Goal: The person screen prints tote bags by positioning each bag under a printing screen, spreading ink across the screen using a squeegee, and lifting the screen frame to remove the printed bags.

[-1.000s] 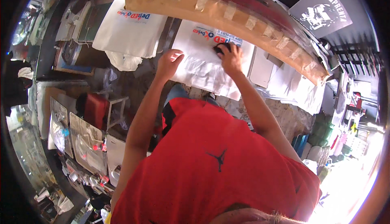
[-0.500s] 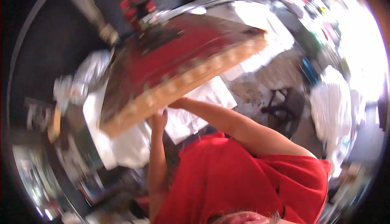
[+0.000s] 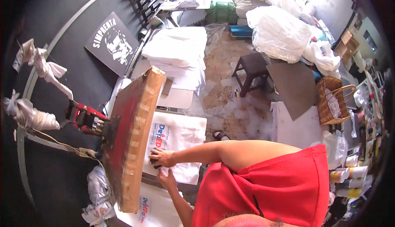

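Note:
My right hand (image 3: 163, 158) is closed over a small black object (image 3: 155, 165) resting on a white printed cloth piece (image 3: 183, 133), beside the taped cardboard edge (image 3: 145, 110) of a red-topped press (image 3: 123, 136). My left hand (image 3: 166, 177) is just below it at the cloth's near-left part; its fingertips are partly hidden, so their grip is unclear. A second printed white piece (image 3: 129, 210) lies lower left, partly under the press edge.
A white fabric pile (image 3: 175, 46) sits beyond the press. Toward the right are a dark stool (image 3: 251, 68), large plastic-wrapped bundle (image 3: 277, 31), grey board (image 3: 294, 93), wicker basket (image 3: 329, 110) and several containers (image 3: 356, 173). A framed poster (image 3: 111, 44) leans against the black wall.
The view has swung, so the press edge runs upright at left and the room beyond shows. My right hand stays on the black object; my left hand has moved in closer to it.

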{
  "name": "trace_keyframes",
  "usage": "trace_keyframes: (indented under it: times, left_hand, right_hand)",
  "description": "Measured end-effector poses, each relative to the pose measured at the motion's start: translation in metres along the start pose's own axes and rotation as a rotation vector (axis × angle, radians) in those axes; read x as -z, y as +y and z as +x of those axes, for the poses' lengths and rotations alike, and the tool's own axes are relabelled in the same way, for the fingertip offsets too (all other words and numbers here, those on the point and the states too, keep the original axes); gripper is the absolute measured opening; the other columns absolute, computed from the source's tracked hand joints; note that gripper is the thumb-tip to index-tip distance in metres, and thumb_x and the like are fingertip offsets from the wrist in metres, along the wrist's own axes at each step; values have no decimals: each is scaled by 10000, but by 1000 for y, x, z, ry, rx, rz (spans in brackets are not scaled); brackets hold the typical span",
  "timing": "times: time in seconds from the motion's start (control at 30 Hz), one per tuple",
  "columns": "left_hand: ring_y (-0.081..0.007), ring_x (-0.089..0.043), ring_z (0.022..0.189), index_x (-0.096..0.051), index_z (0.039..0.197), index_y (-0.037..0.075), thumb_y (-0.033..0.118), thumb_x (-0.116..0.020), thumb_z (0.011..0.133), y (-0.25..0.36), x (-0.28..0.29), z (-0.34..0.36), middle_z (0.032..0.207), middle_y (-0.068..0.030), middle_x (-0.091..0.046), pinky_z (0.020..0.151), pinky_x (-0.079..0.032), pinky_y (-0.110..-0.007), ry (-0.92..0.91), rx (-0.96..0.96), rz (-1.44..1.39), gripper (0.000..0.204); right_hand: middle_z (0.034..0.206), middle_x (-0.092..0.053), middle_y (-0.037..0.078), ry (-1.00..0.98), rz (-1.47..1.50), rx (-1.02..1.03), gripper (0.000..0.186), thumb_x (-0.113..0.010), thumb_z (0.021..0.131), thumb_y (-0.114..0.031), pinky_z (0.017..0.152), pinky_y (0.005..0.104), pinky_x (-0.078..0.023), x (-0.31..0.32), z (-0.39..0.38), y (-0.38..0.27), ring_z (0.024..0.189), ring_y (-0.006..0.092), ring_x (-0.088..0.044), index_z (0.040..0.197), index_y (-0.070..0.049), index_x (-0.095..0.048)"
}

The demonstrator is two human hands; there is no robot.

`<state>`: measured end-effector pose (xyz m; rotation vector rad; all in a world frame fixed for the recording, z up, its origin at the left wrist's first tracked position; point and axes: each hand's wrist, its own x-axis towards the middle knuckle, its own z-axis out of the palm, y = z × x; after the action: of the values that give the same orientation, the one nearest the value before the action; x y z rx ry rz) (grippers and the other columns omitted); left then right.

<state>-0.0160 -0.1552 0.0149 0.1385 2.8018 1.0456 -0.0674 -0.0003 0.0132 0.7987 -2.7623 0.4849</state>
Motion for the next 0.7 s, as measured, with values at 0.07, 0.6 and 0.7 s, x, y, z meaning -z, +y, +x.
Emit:
trace_keyframes:
  times: [0.07,0.6,0.7]
  left_hand:
    - [-402,-540,1123,-575,1226,-77,263,-727,795,-11,-8,8,1119,-239,-565,939,-461,-491,15,-96,129,569]
    - [-403,-505,1199,-584,1218,-43,17,-563,772,42,-8,-5,1236,-231,-553,1050,-386,-479,56,75,128,450]
    - [-431,-505,1179,-571,1217,-69,-16,-534,725,4,-25,2,1187,-269,-565,1047,-379,-486,130,25,44,496]
  right_hand:
    - [1412,-429,91,27,53,-31,358,-591,865,-281,1055,554,-361,-1,-4,33,1328,364,-357,1219,-277,-643]
    - [1446,-359,174,-282,116,-68,510,-656,795,-554,976,599,-343,30,0,20,1256,419,-371,1273,-381,-601]
    - [1391,-390,173,-279,78,48,536,-702,743,-517,956,567,-367,34,-1,21,1239,396,-385,1246,-351,-617]
